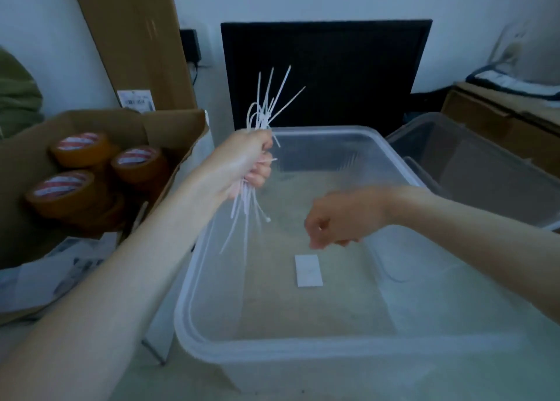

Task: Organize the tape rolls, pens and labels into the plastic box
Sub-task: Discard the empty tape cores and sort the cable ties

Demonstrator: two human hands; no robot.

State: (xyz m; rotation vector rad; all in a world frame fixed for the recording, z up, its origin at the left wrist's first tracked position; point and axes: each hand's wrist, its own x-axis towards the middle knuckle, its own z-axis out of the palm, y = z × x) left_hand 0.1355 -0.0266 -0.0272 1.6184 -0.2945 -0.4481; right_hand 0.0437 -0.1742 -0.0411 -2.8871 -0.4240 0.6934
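While over box (194, 282): gripped ties (266, 109) (white).

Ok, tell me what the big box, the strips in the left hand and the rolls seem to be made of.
Big box: translucent, smooth plastic; the floor shows through it.
Strips: thin white springy strands, probably nylon cable ties.
Rolls: glossy brown film, likely plastic packing tape; cores unclear.

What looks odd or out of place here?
The left hand grips a bunch of white cable ties, which aren't tape, pens or labels. The tape rolls sit in the cardboard box.
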